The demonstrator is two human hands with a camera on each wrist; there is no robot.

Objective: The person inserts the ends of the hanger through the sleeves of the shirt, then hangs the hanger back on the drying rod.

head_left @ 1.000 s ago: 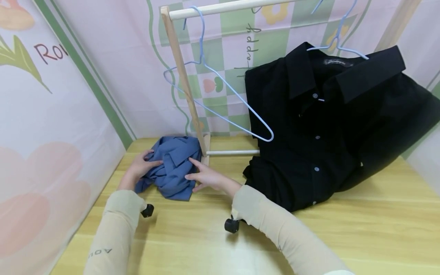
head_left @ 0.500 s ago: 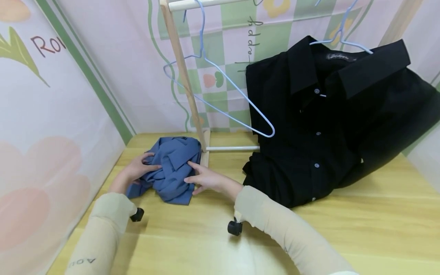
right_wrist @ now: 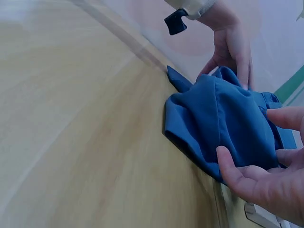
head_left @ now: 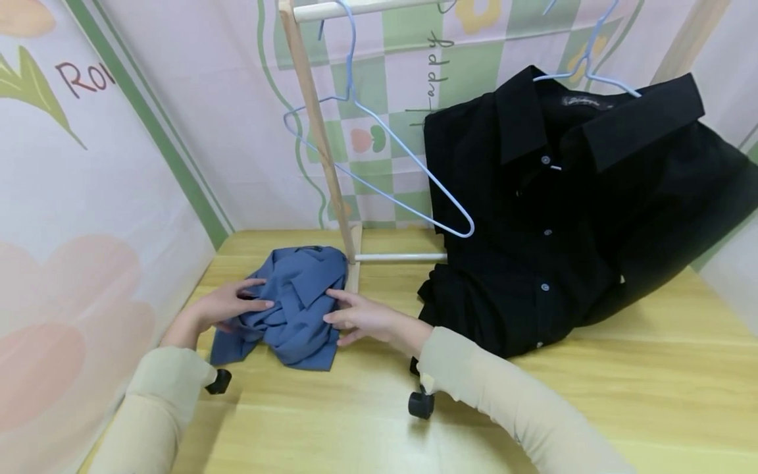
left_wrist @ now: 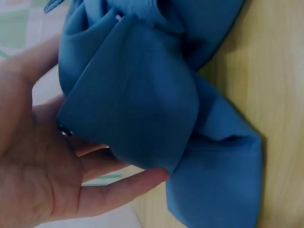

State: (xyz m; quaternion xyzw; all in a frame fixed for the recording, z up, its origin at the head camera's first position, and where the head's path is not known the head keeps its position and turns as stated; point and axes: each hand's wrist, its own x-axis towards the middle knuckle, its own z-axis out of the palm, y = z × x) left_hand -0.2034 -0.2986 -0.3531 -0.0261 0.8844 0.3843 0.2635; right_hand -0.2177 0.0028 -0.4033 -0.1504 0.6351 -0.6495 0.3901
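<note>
A crumpled blue garment (head_left: 299, 309) lies bunched on the wooden table, against the foot of the clothes rack. On its left side my left hand (head_left: 227, 304) touches the cloth with fingers spread and fairly straight. From the left wrist view, that hand (left_wrist: 52, 156) has its fingertips against and partly behind the folds. On the opposite side my right hand (head_left: 367, 318) rests its extended fingertips on the cloth. Its thumb and fingers (right_wrist: 270, 183) stand apart in the right wrist view, touching the garment's near side. The undersides of the folds are hidden.
A wooden clothes rack (head_left: 316, 125) stands behind. A bare light-blue hanger (head_left: 408, 151) hangs from it. Further right, a black button shirt (head_left: 568, 224) on another blue hanger (head_left: 586, 66) hangs down to the table. A printed curtain (head_left: 106, 197) borders the left side.
Both hands and the blue garment have shifted slightly toward the front of the table. The left hand has moved leftward, and the garment's left end has spread out with it.
</note>
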